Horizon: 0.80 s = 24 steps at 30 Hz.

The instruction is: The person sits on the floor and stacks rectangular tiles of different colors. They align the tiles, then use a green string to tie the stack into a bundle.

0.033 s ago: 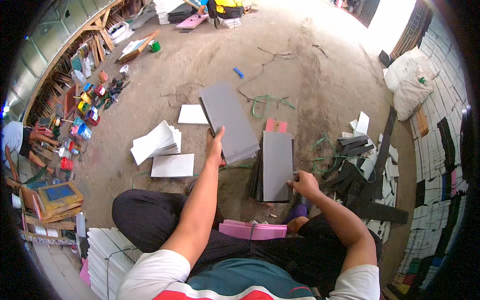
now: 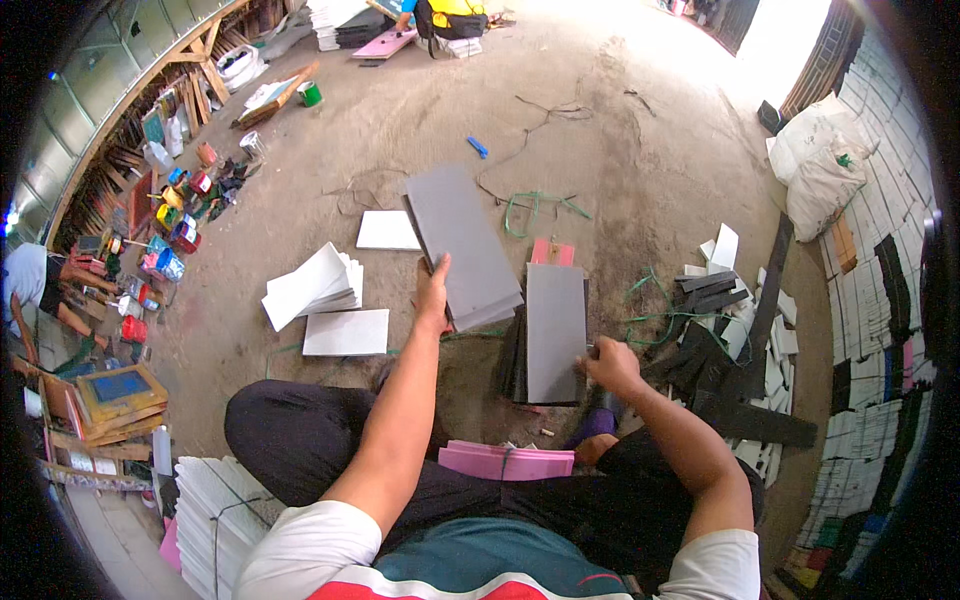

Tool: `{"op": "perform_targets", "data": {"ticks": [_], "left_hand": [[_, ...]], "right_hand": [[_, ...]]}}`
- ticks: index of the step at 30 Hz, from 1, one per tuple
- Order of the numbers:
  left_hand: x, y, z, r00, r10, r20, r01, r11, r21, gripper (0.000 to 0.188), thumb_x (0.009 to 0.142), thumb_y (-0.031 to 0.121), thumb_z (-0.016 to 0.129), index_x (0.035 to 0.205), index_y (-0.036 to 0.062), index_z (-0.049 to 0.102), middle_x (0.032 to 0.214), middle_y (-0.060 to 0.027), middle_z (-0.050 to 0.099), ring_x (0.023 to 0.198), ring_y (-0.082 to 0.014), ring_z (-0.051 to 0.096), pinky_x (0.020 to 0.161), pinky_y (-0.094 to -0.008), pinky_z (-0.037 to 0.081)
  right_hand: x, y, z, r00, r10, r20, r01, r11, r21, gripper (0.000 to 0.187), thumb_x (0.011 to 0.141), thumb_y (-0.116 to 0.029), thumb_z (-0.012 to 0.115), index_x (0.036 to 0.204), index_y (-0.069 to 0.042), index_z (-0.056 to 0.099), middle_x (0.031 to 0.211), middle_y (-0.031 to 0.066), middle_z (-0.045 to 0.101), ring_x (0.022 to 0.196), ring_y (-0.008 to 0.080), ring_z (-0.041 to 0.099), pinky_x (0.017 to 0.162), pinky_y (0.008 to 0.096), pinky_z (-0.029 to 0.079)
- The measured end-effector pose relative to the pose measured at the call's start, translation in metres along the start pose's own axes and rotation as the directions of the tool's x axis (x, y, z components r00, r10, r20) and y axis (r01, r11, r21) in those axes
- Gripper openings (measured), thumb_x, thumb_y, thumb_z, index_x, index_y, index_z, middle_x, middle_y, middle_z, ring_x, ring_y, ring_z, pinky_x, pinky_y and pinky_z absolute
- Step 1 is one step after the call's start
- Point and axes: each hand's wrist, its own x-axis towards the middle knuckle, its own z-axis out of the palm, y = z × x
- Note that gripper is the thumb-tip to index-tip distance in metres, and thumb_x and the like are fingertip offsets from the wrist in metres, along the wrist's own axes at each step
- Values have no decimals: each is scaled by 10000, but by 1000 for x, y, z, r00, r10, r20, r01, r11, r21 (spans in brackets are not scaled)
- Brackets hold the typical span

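Observation:
My left hand is closed on the near left edge of a few thin grey rectangular sheets, held tilted above the floor. Another grey sheet lies on top of a stack of dark sheets in front of me. At that sheet's right edge, the curled fingers of my right hand are pinched together; something small may be between them, too small to make out. A pink piece sticks out past the far end of the stack. Bundled pink sheets lie between my legs.
White sheets lie on the floor to the left. Black and white offcuts are heaped at right, with green strapping and a blue tool farther off. Paint cans and another person are at far left.
My left hand and the grey sheets in it have shifted very slightly to the right. The right hand stays at the edge of the stacked sheet.

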Motion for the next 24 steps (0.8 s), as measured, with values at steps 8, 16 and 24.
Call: {"op": "perform_targets", "data": {"ticks": [8, 16, 24], "left_hand": [[-58, -6, 79, 966, 6, 260, -68, 971, 229, 623, 936, 300, 725, 1391, 28, 398, 1315, -124, 556, 1209, -237, 542, 1038, -404, 443], [-77, -9, 108, 973, 32, 227, -114, 927, 358, 694, 960, 571, 635, 1358, 42, 425, 1296, -120, 547, 1223, -212, 498, 1060, -381, 396], [-71, -34, 107, 989, -16, 144, -27, 956, 292, 652, 1008, 512, 588, 1407, 27, 414, 1385, -145, 517, 1273, -243, 484, 1091, -392, 378]], "right_hand": [[56, -60, -35, 952, -56, -301, 161, 927, 337, 601, 841, -499, 775, 1156, -2, 658, 978, 224, 727, 937, 366, 717, 809, 459, 548], [71, -65, -32, 955, 89, -284, 21, 932, 361, 634, 761, -393, 867, 1192, -9, 603, 1048, 209, 708, 1020, 373, 688, 883, 457, 534], [68, -63, -28, 941, 99, -325, 97, 839, 535, 574, 860, -338, 816, 1208, 34, 551, 1144, 198, 649, 1045, 284, 632, 892, 424, 502]]}}
